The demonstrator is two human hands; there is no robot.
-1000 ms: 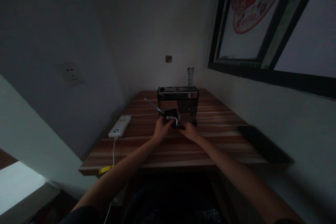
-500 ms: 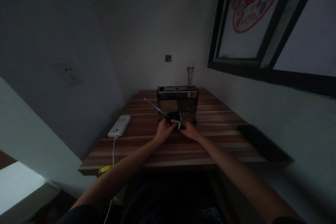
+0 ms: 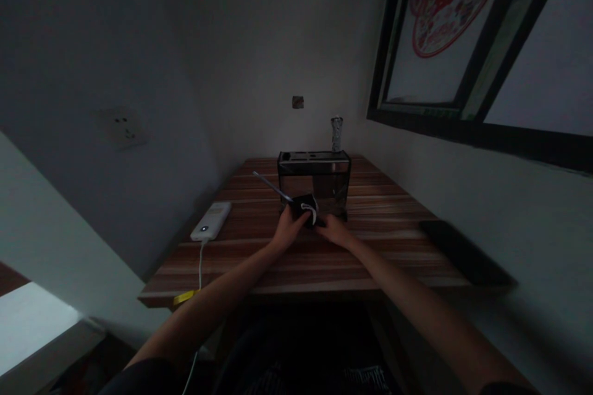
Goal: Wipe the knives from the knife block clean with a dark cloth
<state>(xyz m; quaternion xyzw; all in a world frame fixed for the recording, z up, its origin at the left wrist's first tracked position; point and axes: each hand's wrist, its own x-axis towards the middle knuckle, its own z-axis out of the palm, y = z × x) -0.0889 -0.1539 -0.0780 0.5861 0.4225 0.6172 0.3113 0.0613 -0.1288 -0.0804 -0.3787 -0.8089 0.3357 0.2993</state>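
Observation:
In the head view, my left hand (image 3: 288, 227) is closed on a small black piece with a white curved edge (image 3: 303, 202), its thumb on the near side. A thin grey rod (image 3: 272, 185) slants up and left from that black piece; its exact kind is hard to tell in the dim light. My right hand (image 3: 332, 229) has its fingers curled at the lower right side of the same piece, gripping it. Right behind both hands stands a small clear tank (image 3: 331, 186) with a black top, which the black piece partly covers.
A patterned, clear-looking cylinder (image 3: 336, 134) rises at the tank's back right. On the wooden table (image 3: 250, 265) lie a white power bank (image 3: 212, 222) with a cable at left and a dark flat slab (image 3: 463, 252) at right. Walls close in on the left, back and right.
The black piece has turned slightly and risen a little, showing more of its white edge. Both hands keep nearly the same place.

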